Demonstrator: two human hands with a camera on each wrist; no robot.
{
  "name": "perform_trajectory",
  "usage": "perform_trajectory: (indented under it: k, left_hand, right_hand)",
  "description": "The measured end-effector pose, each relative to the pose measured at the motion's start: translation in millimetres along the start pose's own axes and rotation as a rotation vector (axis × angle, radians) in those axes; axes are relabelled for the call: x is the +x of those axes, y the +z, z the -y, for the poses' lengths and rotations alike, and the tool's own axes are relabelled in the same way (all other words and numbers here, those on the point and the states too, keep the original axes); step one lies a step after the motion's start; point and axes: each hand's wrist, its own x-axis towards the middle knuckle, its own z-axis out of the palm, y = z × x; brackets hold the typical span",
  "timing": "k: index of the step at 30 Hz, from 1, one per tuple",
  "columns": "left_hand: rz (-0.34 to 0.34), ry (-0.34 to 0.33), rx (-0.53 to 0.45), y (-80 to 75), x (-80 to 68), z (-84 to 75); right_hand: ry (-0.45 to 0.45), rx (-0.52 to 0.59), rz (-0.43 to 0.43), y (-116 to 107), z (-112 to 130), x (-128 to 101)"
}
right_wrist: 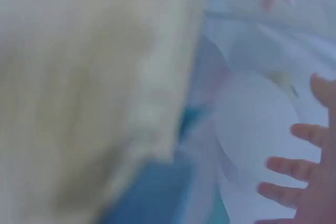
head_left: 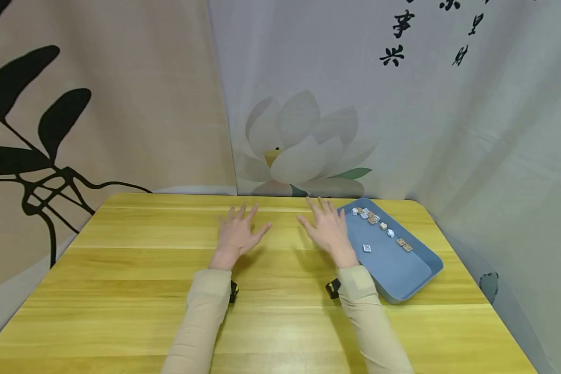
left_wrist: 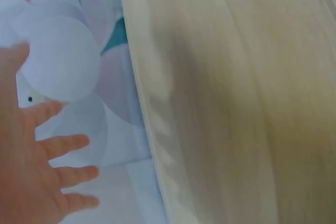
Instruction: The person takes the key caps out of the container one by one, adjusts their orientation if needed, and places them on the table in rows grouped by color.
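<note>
My left hand [head_left: 236, 237] hovers over the wooden table with its fingers spread and nothing in it. Fingers splayed, my right hand [head_left: 329, 232] is held above the table too, beside the left edge of a blue tray [head_left: 392, 275], and holds nothing. Small white and tan tiles or beads lie in the tray, several of them in a loose line along its far right side. One white tile [head_left: 366, 248] sits apart from that line. In the left wrist view the left hand [left_wrist: 31, 166] shows straight, parted fingers; the right wrist view is blurred, with the right hand [right_wrist: 310, 171] at its edge.
The wooden table [head_left: 135, 291] reaches back to a hanging cloth [head_left: 168, 104] printed with a lotus, dark leaves and black characters. The tray stands at an angle on the table's right part. A black wrist strap [head_left: 333, 288] shows at the right sleeve.
</note>
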Motion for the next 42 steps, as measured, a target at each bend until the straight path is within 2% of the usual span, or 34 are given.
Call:
perform_trajectory:
  k: [5, 8, 11, 13, 17, 20, 24, 27, 30, 33, 35, 38, 42]
  left_hand:
    - [-0.045, 0.055, -0.059, -4.1, 2.4, -16.0]
    - [-0.049, 0.082, -0.086, -4.8, 3.4, -26.2]
    - [-0.071, 0.127, -0.100, -3.2, 4.1, -35.6]
    - [-0.084, 0.157, -0.098, -0.9, 4.4, -41.3]
    - [-0.093, 0.221, -0.081, 6.7, 6.1, -53.7]
    - [-0.076, 0.268, -0.056, 12.2, 8.3, -66.5]
    - [-0.033, 0.334, -0.022, 19.6, 11.1, -90.6]
    - [-0.017, 0.402, 0.011, 28.6, 10.7, -110.0]
    - [-0.028, 0.487, 0.048, 39.1, 8.8, -128.0]
    - [-0.047, 0.576, 0.087, 46.6, 8.0, -144.4]
    - [-0.046, 0.613, 0.104, 49.8, 8.9, -153.6]
    - [-0.013, 0.637, 0.104, 54.9, 12.8, -164.1]
    - [0.068, 0.634, 0.062, 62.6, 20.2, -173.5]
  right_hand:
    - [0.068, 0.067, -0.028, -52.0, -59.8, -13.6]
    - [0.133, 0.084, 0.007, -71.3, -107.4, -25.7]
    - [0.192, 0.068, 0.042, -78.4, -153.7, -39.2]
    - [0.247, 0.061, 0.102, -79.4, -179.4, -48.6]
    - [0.329, 0.067, 0.228, -82.2, -211.5, -66.7]
    - [0.348, 0.094, 0.253, -81.9, -222.1, -75.3]
    - [0.354, 0.132, 0.218, -74.9, -230.1, -80.2]
    - [0.305, 0.135, 0.172, -70.1, -231.6, -80.3]
    - [0.232, 0.133, 0.129, -65.7, -229.7, -78.2]
    - [0.175, 0.161, 0.117, -61.0, -226.3, -75.4]
    - [0.156, 0.183, 0.109, -57.3, -223.6, -74.0]
    - [0.142, 0.206, 0.087, -51.7, -220.0, -71.8]
    - [0.140, 0.222, 0.062, -46.1, -217.2, -69.3]
